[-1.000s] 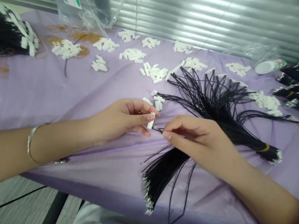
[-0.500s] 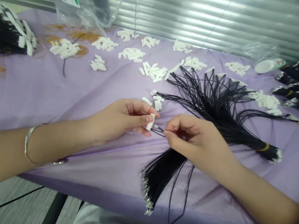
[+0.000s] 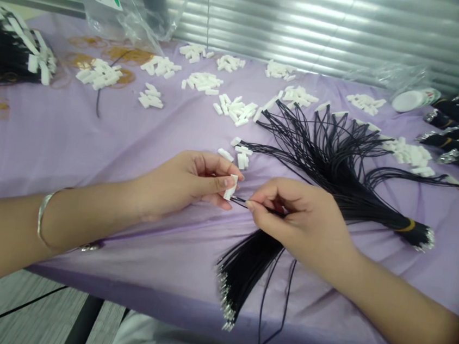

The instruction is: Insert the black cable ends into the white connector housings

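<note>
Connector (image 3: 231, 187), white and small, stands tilted at the fingertips of the left hand (image 3: 195, 182), above the cloth (image 3: 70, 161). The thumb lies across its near face with the fingers behind; the grip is a narrow pinch, the lower end projecting below the thumb. The right hand (image 3: 299, 212) is just to the right of the connector, not touching it. Its thumb and forefinger are pressed together on thin black wires (image 3: 241, 201), the other fingers curled in. The wires span the small gap between the hands and meet the connector's lower end; whether each tip is seated cannot be told.

Under the right hand, a loose bundle (image 3: 250, 264) of black wire fans toward the near edge, silver tips outward. Beyond and to the right lies a larger bundle (image 3: 336, 175), tied with a yellow band (image 3: 405, 226), many strands ending in white pieces.

Just past the left fingertips: a small group of white pieces (image 3: 243, 157). Farther off, several piles (image 3: 236, 110) of the same. Bracelet (image 3: 42, 223) on the left wrist. Plastic bag (image 3: 135, 14) at the back, before the blinds (image 3: 269, 23).
</note>
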The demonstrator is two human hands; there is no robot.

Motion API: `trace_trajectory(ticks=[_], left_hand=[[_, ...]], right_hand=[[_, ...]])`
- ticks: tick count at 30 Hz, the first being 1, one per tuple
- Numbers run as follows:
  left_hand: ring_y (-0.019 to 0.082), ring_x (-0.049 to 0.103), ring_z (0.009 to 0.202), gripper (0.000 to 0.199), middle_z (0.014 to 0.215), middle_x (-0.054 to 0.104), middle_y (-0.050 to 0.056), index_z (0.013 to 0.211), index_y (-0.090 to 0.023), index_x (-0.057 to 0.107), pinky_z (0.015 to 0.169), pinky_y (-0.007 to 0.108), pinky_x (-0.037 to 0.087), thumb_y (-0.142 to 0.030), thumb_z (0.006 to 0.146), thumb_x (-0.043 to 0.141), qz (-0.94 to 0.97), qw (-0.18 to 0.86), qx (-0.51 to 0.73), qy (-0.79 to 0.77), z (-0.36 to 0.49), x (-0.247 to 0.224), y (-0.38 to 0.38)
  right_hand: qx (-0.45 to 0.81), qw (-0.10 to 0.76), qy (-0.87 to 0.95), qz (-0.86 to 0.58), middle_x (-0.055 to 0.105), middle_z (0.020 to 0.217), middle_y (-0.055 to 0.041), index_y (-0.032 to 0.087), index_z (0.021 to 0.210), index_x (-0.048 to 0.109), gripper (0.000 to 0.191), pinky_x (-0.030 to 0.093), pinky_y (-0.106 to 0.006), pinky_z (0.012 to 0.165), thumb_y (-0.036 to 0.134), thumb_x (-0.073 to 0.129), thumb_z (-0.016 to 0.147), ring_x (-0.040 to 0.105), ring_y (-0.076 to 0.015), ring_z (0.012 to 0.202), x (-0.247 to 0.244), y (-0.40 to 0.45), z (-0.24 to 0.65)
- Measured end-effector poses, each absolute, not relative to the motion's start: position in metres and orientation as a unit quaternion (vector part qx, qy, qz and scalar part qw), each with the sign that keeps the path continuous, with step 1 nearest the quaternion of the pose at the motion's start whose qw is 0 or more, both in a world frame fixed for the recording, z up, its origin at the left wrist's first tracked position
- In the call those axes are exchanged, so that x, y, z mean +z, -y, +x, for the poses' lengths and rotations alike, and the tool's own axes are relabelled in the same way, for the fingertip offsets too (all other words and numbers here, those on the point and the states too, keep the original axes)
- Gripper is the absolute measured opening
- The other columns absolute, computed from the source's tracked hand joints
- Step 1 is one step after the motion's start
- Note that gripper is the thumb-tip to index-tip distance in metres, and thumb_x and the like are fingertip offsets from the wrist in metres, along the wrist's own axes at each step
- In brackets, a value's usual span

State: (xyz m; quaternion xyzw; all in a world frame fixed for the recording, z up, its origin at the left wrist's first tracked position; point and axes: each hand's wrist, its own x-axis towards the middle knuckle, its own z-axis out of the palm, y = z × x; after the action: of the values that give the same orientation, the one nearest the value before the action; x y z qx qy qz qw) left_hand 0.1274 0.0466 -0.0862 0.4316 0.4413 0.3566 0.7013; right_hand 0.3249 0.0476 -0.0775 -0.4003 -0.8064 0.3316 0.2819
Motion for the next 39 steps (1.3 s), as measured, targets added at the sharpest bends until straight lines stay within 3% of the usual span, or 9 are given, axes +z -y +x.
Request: trace_trajectory(ticks=[6,15,39], left_hand=[[0.008,0.061,0.061,0.014,0.071,0.058,-0.002,0.085,-0.014,0.064,0.064,0.021,0.051,-0.023,0.076,0.067,0.435,0.702,0.347,-0.446,0.1273,-0.0849,-0.0468],[0.008,0.058,0.061,0.008,0.069,0.059,0.000,0.081,-0.012,0.065,0.061,0.021,0.052,-0.018,0.075,0.067,0.398,0.726,0.358,-0.431,0.1288,-0.0835,-0.0470],[0.008,0.058,0.064,0.005,0.068,0.057,0.001,0.082,-0.009,0.063,0.063,0.021,0.054,-0.011,0.077,0.062,0.370,0.757,0.348,-0.410,0.1294,-0.0823,-0.0472]], right_hand=[[0.210,0.288,0.870,-0.341,0.051,0.061,0.0034,0.016,0.070,0.057,0.010,0.036,-0.020,0.053,0.007,0.058,0.074,0.045,-0.0067,0.056,-0.0775,-0.0482,0.3260],[0.149,0.295,0.892,-0.309,0.055,0.067,0.0007,0.018,0.078,0.054,0.008,0.038,-0.023,0.056,0.011,0.053,0.082,0.049,-0.0102,0.063,-0.0801,-0.0449,0.3255],[0.122,0.309,0.904,-0.270,0.055,0.066,0.0010,0.014,0.077,0.055,0.006,0.040,-0.019,0.057,0.009,0.056,0.080,0.049,-0.0073,0.063,-0.0803,-0.0498,0.3275]])
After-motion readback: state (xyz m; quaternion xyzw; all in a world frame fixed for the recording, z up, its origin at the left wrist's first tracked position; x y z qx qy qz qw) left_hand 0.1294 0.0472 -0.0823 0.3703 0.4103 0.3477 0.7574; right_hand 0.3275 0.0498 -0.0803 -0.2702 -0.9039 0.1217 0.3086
